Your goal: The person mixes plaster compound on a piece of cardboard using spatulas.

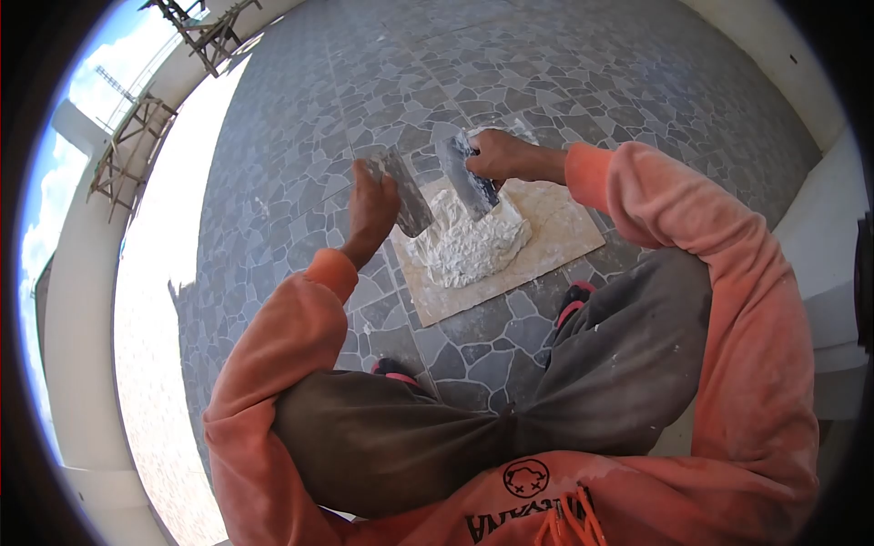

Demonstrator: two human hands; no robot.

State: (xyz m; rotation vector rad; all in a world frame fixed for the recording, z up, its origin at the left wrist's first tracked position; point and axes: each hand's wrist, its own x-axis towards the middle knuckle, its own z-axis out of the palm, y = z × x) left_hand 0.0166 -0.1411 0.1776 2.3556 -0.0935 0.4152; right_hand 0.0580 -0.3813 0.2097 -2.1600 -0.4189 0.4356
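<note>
Inspecting from above, we find a beige tile (564,227) laid on the patterned stone floor (546,73), just above the frame's centre. The left hand (371,207) has its grip closed tight round a flat trowel (407,196), whose blade meets the left flank of the white plaster heap (469,241). The right hand (496,155) is likewise closed on a second trowel (475,182), its blade pressed into the heap's top. The heap sits mid-tile, lumpy and rough; we judge the working partway done, with smoothing left. Wooden scaffolding (127,155) shows at upper left.
</note>
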